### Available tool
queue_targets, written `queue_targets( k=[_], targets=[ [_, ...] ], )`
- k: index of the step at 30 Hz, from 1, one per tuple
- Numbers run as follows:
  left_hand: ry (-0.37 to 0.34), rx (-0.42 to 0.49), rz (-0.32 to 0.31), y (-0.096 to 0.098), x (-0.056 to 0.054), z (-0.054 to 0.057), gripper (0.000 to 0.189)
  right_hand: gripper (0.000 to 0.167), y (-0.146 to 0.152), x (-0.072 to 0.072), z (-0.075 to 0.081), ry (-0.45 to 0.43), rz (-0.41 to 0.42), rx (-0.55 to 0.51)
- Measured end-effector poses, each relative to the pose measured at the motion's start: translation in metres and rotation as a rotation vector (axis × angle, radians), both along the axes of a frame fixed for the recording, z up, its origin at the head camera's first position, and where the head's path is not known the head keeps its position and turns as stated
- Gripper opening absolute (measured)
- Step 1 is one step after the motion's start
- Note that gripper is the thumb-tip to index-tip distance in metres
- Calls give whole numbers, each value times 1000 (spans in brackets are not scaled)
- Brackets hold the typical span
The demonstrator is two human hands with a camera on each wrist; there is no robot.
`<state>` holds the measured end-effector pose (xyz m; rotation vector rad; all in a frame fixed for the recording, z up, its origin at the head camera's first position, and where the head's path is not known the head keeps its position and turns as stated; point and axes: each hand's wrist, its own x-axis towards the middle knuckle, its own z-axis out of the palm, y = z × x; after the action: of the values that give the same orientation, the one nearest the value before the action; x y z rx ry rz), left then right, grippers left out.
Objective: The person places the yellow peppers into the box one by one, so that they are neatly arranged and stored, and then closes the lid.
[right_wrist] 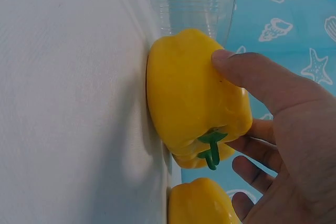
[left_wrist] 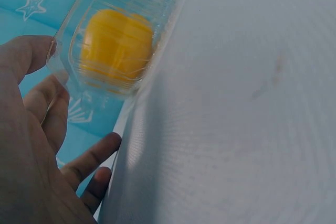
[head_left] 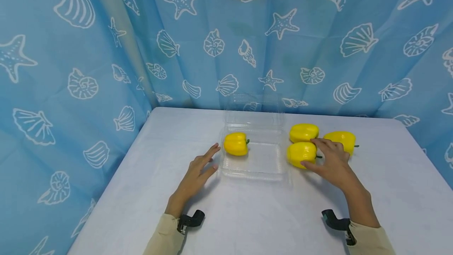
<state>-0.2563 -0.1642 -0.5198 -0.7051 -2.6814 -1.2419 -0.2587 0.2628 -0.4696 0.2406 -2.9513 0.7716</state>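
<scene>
Inside the open clear plastic clamshell box [head_left: 263,176], a yellow bell pepper [head_left: 235,144] lies at the left, its green stem turned right. My left hand [head_left: 196,174] is at the box's left side with fingers spread, and in the left wrist view its thumb and a finger meet the box's edge. Right of the box, my right hand [head_left: 332,164] holds another yellow bell pepper [right_wrist: 194,87] between thumb and fingers. That pepper appears to rest on the table. Two more yellow bell peppers stand close by, one behind it [head_left: 303,132] and one to its right [head_left: 341,140], partly covered by my hand.
The box's transparent lid [head_left: 254,109] stands raised at the back, near the blue shell-patterned curtain [head_left: 212,70]. A white cloth covers the table [head_left: 262,219]. Black wrist mounts [head_left: 192,219] stick out inward from both sleeves.
</scene>
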Motion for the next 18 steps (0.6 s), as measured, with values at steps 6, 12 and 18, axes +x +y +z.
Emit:
queue_targets(
  k=[6,12,18],
  targets=[
    [2,3,1,0,0,-1,53,89,0,1,0,12,0,-10],
    [1,3,1,0,0,-2,54,89,1,2,2,29,-12,-23],
    [-11,0,4,0,-1,-2,53,88,4,4,5,51,-23,-17]
  ],
)
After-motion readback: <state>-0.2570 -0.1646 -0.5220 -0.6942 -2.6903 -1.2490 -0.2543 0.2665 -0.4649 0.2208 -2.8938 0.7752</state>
